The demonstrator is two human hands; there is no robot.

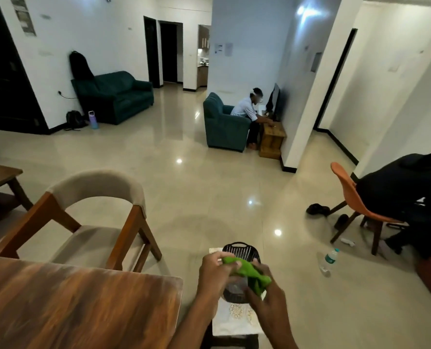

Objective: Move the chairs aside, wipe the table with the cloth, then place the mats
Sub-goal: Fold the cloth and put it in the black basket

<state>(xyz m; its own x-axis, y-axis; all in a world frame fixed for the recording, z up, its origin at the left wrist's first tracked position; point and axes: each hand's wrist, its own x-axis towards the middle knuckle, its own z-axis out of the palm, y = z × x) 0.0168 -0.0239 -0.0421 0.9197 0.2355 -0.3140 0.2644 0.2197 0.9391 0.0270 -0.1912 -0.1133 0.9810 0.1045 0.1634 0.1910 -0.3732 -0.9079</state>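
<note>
We hold the green cloth (247, 272) bunched between both hands, left hand (213, 272) and right hand (267, 295) each with a clenched grip on it, just above a black basket (237, 250). The wooden surface (78, 303) lies to our left, its corner nearest the left hand, so we judge the wipe starts leftward. One chair (91, 222) stands at its far edge, close enough to hinder that side; mats seem to lie under the basket.
</note>
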